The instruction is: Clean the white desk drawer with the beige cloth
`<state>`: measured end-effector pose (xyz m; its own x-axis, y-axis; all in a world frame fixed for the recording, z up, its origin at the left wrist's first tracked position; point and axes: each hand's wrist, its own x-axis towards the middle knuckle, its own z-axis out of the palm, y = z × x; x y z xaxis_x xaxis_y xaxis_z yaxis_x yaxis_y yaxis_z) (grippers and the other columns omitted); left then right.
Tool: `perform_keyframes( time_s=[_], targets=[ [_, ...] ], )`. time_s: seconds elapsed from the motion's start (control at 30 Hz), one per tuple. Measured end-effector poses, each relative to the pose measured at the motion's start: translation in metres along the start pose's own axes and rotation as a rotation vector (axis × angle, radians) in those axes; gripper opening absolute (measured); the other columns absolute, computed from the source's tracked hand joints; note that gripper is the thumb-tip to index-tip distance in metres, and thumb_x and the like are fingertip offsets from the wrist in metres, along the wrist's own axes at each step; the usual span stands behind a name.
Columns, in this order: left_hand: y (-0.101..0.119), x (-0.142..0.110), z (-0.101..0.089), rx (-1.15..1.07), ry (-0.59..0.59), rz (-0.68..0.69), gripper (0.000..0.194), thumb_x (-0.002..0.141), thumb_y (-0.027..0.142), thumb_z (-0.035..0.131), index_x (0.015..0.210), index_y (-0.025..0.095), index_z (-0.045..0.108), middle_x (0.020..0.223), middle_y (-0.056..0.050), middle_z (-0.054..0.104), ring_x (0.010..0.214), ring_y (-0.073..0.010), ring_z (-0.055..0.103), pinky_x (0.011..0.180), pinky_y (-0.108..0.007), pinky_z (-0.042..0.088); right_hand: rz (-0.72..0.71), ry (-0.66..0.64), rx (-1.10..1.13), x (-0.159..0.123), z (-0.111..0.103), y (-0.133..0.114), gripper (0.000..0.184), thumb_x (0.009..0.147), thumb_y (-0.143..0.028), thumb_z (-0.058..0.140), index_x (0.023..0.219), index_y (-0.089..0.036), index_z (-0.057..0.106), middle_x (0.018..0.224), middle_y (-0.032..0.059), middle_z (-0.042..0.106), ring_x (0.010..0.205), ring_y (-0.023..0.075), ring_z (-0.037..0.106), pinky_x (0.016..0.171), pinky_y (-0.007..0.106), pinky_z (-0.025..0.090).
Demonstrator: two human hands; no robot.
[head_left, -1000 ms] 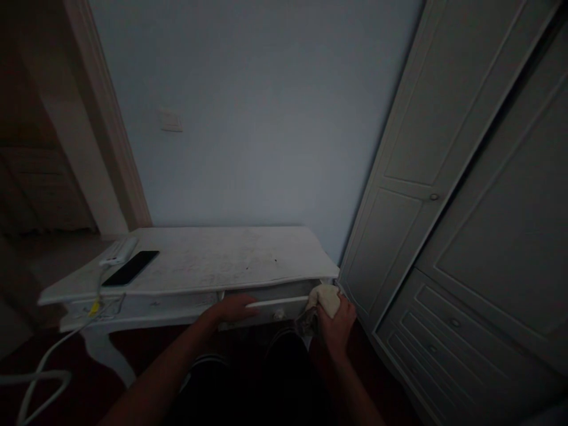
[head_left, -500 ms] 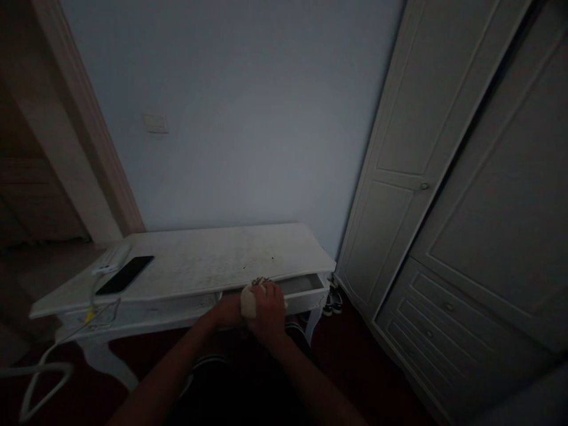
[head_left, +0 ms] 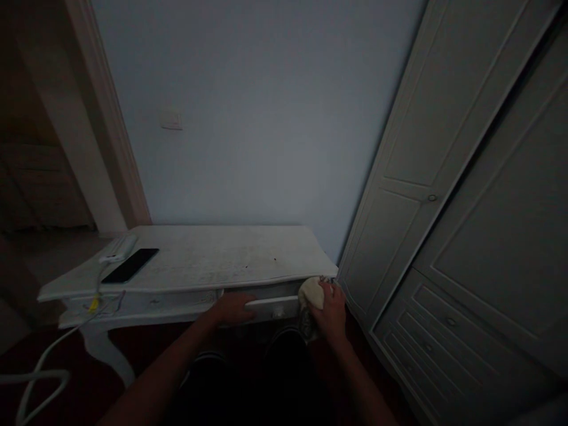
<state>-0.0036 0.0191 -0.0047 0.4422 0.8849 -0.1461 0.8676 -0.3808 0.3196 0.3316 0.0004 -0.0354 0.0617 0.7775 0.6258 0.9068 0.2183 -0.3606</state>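
Note:
A white table (head_left: 231,254) stands against the wall with its front drawer (head_left: 266,309) pulled partly out. My left hand (head_left: 233,307) grips the left end of the drawer front, fingers over its top edge. At the drawer's right end, my right hand (head_left: 332,307) is closed on a pale, patterned cloth (head_left: 312,293). The cloth lies against the drawer's right corner and hangs down in front of it. A small knob (head_left: 278,312) shows between my hands. Dim light hides most of the drawer's inside.
On the table's left end lie a dark phone (head_left: 131,265) and a white power strip (head_left: 118,248), whose cable (head_left: 57,343) runs down the left side. A white wardrobe (head_left: 399,207) stands close on the right. My legs are under the drawer.
My right hand has moved right with the cloth, from beside my left hand to the drawer's right end. My left hand, earlier partly hidden, now shows on the drawer front.

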Motion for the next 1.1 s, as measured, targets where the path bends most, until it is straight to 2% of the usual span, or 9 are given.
perform_keyframes(
  time_s=[0.13, 0.33, 0.47, 0.57, 0.67, 0.8, 0.97, 1.03, 1.1],
  targets=[
    [0.002, 0.001, -0.002, -0.001, -0.008, 0.015, 0.051, 0.088, 0.055, 0.054, 0.129, 0.030, 0.071, 0.136, -0.008, 0.071, 0.124, -0.0322, 0.065, 0.104, -0.042, 0.048, 0.024, -0.014, -0.030, 0.004, -0.001, -0.018, 0.052, 0.080, -0.044, 0.074, 0.126, -0.021, 0.063, 0.124, 0.0144, 0.056, 0.115, 0.0348, 0.049, 0.099, 0.047, 0.042],
    [0.007, -0.004, -0.004, -0.063, 0.040, 0.041, 0.062, 0.086, 0.057, 0.061, 0.143, 0.032, 0.060, 0.146, -0.004, 0.064, 0.129, -0.0279, 0.063, 0.106, -0.035, 0.047, -0.132, -0.213, 0.117, 0.004, 0.018, -0.106, 0.056, 0.074, -0.040, 0.081, 0.125, -0.022, 0.064, 0.124, 0.0124, 0.059, 0.112, 0.0319, 0.050, 0.097, 0.042, 0.042],
    [0.011, -0.010, -0.004, -0.015, 0.075, -0.051, 0.051, 0.082, 0.054, 0.066, 0.126, 0.029, 0.071, 0.127, -0.007, 0.075, 0.115, -0.0332, 0.070, 0.095, -0.037, 0.051, -0.246, -0.308, 0.173, 0.005, 0.029, -0.140, 0.061, 0.072, -0.037, 0.081, 0.128, -0.022, 0.062, 0.125, 0.0115, 0.059, 0.112, 0.0311, 0.050, 0.096, 0.042, 0.042],
    [0.008, -0.013, -0.001, -0.010, 0.099, -0.029, 0.049, 0.084, 0.050, 0.064, 0.129, 0.030, 0.068, 0.131, -0.007, 0.074, 0.118, -0.0327, 0.069, 0.095, -0.036, 0.051, -0.270, -0.333, 0.177, 0.008, 0.027, -0.139, 0.064, 0.073, -0.039, 0.082, 0.130, -0.023, 0.060, 0.126, 0.0102, 0.059, 0.114, 0.0299, 0.050, 0.098, 0.041, 0.043],
    [-0.004, -0.014, 0.005, 0.008, 0.133, 0.070, 0.048, 0.088, 0.044, 0.061, 0.135, 0.030, 0.065, 0.136, -0.007, 0.071, 0.123, -0.0308, 0.065, 0.104, -0.038, 0.047, -0.280, -0.368, 0.174, 0.010, 0.018, -0.123, 0.067, 0.072, -0.042, 0.084, 0.132, -0.025, 0.059, 0.128, 0.0093, 0.058, 0.117, 0.0295, 0.050, 0.098, 0.039, 0.044],
    [-0.035, -0.029, 0.019, 0.012, 0.333, 0.112, 0.037, 0.093, 0.043, 0.060, 0.124, 0.026, 0.071, 0.138, -0.010, 0.068, 0.131, -0.0316, 0.059, 0.115, -0.044, 0.042, -0.247, -0.410, 0.144, 0.016, 0.001, -0.090, 0.068, 0.072, -0.038, 0.083, 0.134, -0.026, 0.059, 0.131, 0.0094, 0.057, 0.120, 0.0305, 0.050, 0.100, 0.040, 0.043],
    [-0.064, -0.061, 0.045, -0.222, 0.754, -0.082, 0.040, 0.089, 0.057, 0.062, 0.113, 0.026, 0.071, 0.130, -0.010, 0.069, 0.123, -0.0300, 0.063, 0.110, -0.044, 0.048, -0.122, -0.412, 0.093, 0.028, -0.015, -0.062, 0.062, 0.072, -0.030, 0.078, 0.132, -0.025, 0.061, 0.127, 0.0093, 0.058, 0.115, 0.0309, 0.052, 0.099, 0.040, 0.042],
    [-0.064, -0.067, 0.054, -0.340, 0.802, -0.188, 0.047, 0.086, 0.066, 0.061, 0.109, 0.026, 0.070, 0.113, -0.008, 0.074, 0.107, -0.0294, 0.069, 0.098, -0.042, 0.055, -0.116, -0.399, 0.069, 0.027, -0.014, -0.068, 0.062, 0.070, -0.031, 0.079, 0.130, -0.024, 0.062, 0.125, 0.0097, 0.059, 0.114, 0.0314, 0.051, 0.097, 0.041, 0.042],
    [-0.060, -0.067, 0.060, -0.421, 0.771, -0.275, 0.051, 0.083, 0.071, 0.058, 0.100, 0.025, 0.070, 0.095, -0.006, 0.076, 0.089, -0.0279, 0.072, 0.084, -0.039, 0.058, -0.160, -0.390, 0.063, 0.023, -0.006, -0.085, 0.064, 0.069, -0.035, 0.082, 0.128, -0.024, 0.062, 0.125, 0.0100, 0.059, 0.115, 0.0320, 0.050, 0.097, 0.041, 0.043]
  ],
)
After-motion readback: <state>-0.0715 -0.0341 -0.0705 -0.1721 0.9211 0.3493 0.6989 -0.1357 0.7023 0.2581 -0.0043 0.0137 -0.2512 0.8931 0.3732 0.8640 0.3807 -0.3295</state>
